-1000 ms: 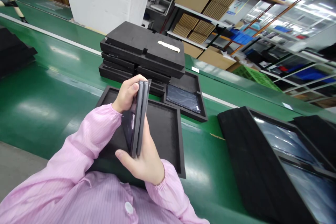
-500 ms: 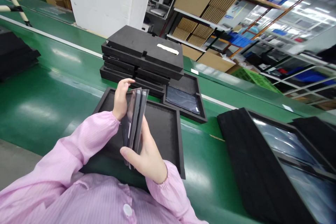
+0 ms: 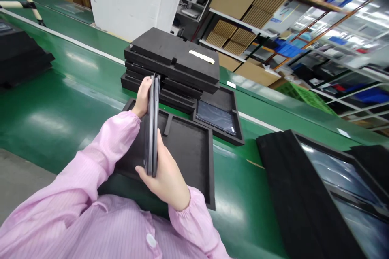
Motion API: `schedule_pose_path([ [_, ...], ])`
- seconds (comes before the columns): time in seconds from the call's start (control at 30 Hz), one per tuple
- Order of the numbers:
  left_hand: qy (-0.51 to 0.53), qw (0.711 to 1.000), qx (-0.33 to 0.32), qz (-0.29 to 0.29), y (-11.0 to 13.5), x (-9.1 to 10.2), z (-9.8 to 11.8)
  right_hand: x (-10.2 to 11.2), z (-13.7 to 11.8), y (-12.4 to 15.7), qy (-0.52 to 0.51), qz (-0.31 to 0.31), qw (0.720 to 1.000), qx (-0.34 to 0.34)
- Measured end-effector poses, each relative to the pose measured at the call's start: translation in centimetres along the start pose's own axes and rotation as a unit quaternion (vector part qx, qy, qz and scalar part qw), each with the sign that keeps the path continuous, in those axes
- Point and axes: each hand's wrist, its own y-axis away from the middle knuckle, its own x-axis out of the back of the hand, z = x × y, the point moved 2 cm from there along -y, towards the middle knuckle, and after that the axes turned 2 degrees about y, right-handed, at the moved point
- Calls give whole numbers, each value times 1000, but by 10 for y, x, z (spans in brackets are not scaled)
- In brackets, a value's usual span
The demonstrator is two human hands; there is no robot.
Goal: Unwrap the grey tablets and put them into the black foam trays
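Observation:
My left hand (image 3: pixel 142 98) and my right hand (image 3: pixel 168 172) hold a pair of thin, dark screen panels (image 3: pixel 152 123) on edge between them. The two panels are pressed face to face, with their narrow sides toward me. My left fingers wrap the far left side; my right palm supports the right face, with the thumb at the near end. Directly beneath lies a black foam tray (image 3: pixel 194 151) with a short divider at its far side. Farther back, a second foam tray (image 3: pixel 239 131) holds a film-wrapped panel (image 3: pixel 215 117) with a small white label.
Behind the trays rises a stack of black foam trays (image 3: pixel 173 54) with a pale strip on top. More trays (image 3: pixel 296 182) with film-covered panels lie at the right, and another dark stack (image 3: pixel 22 56) at the left. All rest on a green work surface (image 3: pixel 235 188).
The two panels have turned more upright and closed together, rising slightly away from me. My left hand has moved up with them. The tray's divider now shows.

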Motion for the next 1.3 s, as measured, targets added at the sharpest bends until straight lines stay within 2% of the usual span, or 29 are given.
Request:
schedule_pose_path([
  [0.07, 10, 996, -82, -30, -6, 3, 1, -1, 7, -5, -11, -49, 998, -30],
  [0.13, 23, 992, -112, -55, -6, 6, -1, 1, 11, -10, -28, -90, 995, -40],
  [0.3, -2, 992, -107, -72, -1, 10, -10, 7, 16, -16, -63, -163, 984, -45],
  [0.47, -25, 988, -129, -79, -2, 11, -13, 12, 22, -16, -117, -202, 970, -73],
  [0.77, -63, 982, -151, -93, -3, 12, -16, 22, 30, -17, -148, -233, 959, -66],
  [0.83, -78, 980, -160, -87, -1, 11, -13, 24, 32, -16, -168, -227, 957, -66],
  [0.97, -105, 982, -156, -24, 6, 10, 1, 26, 33, -15, -197, -185, 960, -66],
  [1.03, -114, 980, -161, -4, 9, 9, 7, 25, 32, -14, -190, -185, 962, -58],
  [1.2, -110, 972, -207, -25, 9, 6, 16, 27, 32, -10, -172, -194, 965, -34],
  [1.3, -115, 973, -199, -19, 11, 4, 18, 29, 31, -7, -154, -208, 965, -40],
])
